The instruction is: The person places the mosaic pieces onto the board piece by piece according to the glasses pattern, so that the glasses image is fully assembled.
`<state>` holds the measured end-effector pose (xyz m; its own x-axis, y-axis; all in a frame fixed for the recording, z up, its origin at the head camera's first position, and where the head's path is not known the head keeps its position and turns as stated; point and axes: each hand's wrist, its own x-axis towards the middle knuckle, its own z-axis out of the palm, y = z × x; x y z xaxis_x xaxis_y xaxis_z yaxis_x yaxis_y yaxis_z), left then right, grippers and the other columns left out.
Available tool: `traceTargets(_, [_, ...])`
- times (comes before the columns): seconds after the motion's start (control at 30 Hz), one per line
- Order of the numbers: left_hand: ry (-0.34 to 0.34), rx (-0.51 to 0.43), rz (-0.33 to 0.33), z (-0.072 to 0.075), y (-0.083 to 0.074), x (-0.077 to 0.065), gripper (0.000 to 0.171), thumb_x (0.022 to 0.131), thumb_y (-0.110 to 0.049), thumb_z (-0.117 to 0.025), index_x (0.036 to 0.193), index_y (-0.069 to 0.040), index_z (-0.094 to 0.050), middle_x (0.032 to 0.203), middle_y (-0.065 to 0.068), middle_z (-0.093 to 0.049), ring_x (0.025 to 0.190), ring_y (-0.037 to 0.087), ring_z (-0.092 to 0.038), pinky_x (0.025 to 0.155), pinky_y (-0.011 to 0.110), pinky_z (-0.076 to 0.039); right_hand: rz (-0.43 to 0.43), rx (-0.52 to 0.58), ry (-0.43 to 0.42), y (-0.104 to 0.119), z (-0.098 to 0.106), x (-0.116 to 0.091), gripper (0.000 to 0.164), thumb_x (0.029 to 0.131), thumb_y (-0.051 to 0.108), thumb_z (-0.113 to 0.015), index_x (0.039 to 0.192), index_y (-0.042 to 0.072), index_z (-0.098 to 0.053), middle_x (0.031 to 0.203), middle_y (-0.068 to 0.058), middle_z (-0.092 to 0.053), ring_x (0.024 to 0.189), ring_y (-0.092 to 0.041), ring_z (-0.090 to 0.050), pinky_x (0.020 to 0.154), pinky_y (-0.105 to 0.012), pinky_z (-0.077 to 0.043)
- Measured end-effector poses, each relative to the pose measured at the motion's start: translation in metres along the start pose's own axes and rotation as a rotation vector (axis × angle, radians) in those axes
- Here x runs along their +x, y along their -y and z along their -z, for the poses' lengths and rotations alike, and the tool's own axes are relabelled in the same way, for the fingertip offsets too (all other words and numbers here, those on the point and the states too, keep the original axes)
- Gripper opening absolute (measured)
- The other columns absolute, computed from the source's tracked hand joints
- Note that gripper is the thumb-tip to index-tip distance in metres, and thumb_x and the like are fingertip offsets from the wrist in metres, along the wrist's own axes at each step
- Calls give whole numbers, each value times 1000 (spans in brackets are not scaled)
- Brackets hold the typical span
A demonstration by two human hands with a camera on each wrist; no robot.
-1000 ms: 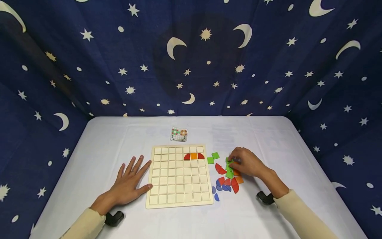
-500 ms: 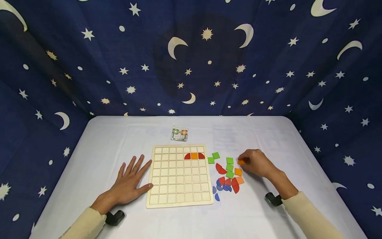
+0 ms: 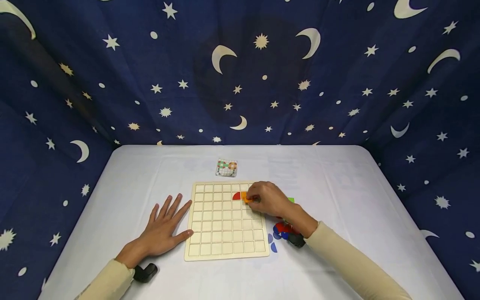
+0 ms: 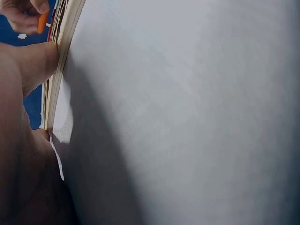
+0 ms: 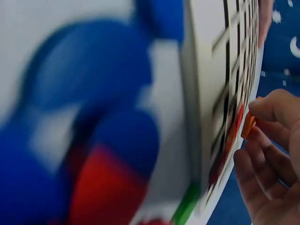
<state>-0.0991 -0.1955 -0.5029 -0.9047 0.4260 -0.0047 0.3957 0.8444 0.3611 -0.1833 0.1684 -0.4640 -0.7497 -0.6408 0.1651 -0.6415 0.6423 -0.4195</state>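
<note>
My right hand (image 3: 268, 200) pinches an orange square tile (image 5: 248, 124) between thumb and fingers, low over the upper right part of the wooden grid board (image 3: 221, 227). Beside those fingertips, a red quarter-circle piece (image 3: 236, 196) and another orange square (image 3: 243, 194) sit in the board's second row; the hand hides the cells to their right. My left hand (image 3: 161, 233) lies flat on the white table with fingers spread, its thumb and forefinger tips at the board's left edge. In the left wrist view, the held orange tile (image 4: 42, 22) appears beyond the board's edge.
A small pattern card (image 3: 226, 167) lies behind the board. Right of the board are blue pieces (image 3: 273, 247), red pieces (image 3: 285, 228) and a green square (image 3: 291, 200), partly covered by the right forearm. A starry dark blue curtain (image 3: 195, 104) stands around the table.
My right hand first hovered at the green and orange tiles, then lifted an orange square off to the right. It has since carried that tile left over the board. The left hand has stayed put.
</note>
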Motion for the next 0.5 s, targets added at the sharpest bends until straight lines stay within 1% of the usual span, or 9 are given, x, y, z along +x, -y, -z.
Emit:
traceTargets(0.07, [-1, -4, -1, 1, -1, 1, 82, 93, -62, -53, 158, -20, -25, 163, 16, -10, 147, 41, 0, 109, 66, 2, 70, -2, 10, 11, -10, 8, 13, 81, 11, -77, 94, 11, -77, 99, 2, -69, 94, -15, -63, 87, -34, -50])
traceTargets(0.17, [0, -12, 0, 1, -2, 1, 82, 93, -61, -53, 157, -20, -26, 163, 17, -11, 147, 41, 0, 109, 66, 2, 129, -31, 11, 20, -20, 14, 13, 82, 10, -75, 95, 10, -77, 101, 0, -68, 95, -16, -62, 82, -31, -51])
traceTargets(0.23, [3, -15, 0, 1, -2, 1, 82, 93, -61, -54, 157, -19, -26, 162, 17, -11, 147, 41, 0, 109, 66, 2, 155, -72, 2, 24, -24, 14, 11, 83, 9, -75, 94, 10, -78, 100, 0, -67, 93, -16, -61, 77, -28, -52])
traceTargets(0.3, [6, -13, -1, 1, -2, 1, 82, 93, -61, -54, 157, -19, -26, 162, 17, -11, 147, 41, 0, 109, 66, 2, 167, -110, -14, 25, -26, 14, 9, 84, 10, -75, 92, 11, -78, 96, 1, -66, 89, -15, -61, 72, -26, -52])
traceTargets(0.4, [5, -4, 0, 1, -2, 1, 82, 93, -62, -53, 157, -19, -26, 162, 17, -11, 147, 41, 0, 109, 66, 2, 162, -160, -34, 25, -27, 14, 6, 85, 14, -76, 90, 14, -79, 91, 3, -65, 84, -13, -60, 65, -25, -52])
traceTargets(0.5, [3, -2, 2, 2, -1, 1, 82, 92, -62, -54, 157, -19, -26, 162, 17, -11, 147, 41, -1, 109, 66, 1, 146, -184, -3, 26, -27, 15, 12, 88, 17, -74, 98, 16, -79, 93, 4, -64, 83, -11, -60, 63, -25, -51])
